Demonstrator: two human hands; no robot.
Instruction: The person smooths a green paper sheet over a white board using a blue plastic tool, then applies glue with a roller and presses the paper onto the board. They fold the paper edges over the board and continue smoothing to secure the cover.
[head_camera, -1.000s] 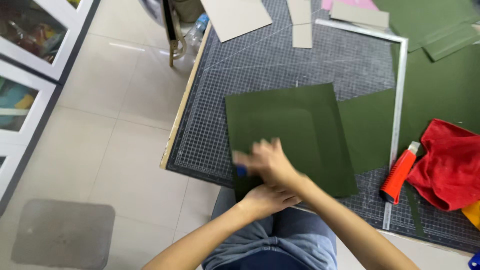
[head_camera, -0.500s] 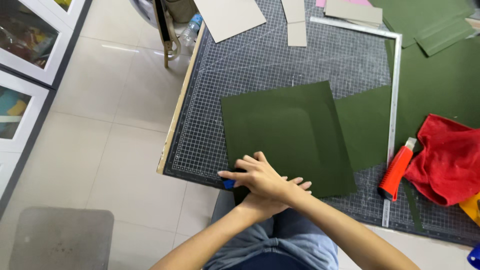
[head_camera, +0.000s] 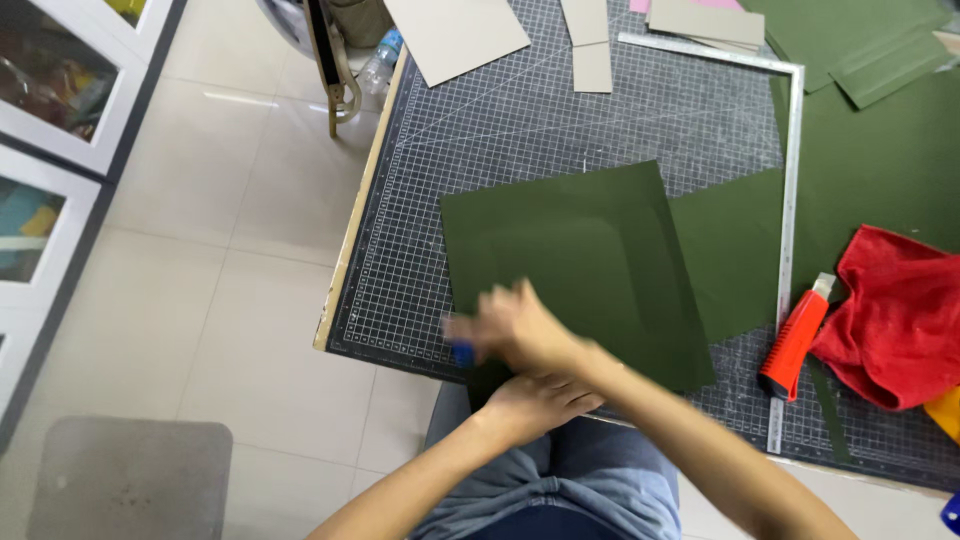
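Green sheet lies flat (corners slightly skewed).

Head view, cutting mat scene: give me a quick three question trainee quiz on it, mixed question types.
1. True or false: the orange utility knife lies on the dark green sheet.
2. What lies right of the knife: A red cloth, B scissors, C tape roll?
3. Which hand is blurred over the sheet's near left corner?

Key: 1 false, it lies on the cutting mat beside the metal ruler. 2 A. 3 right hand; left hand sits below it.
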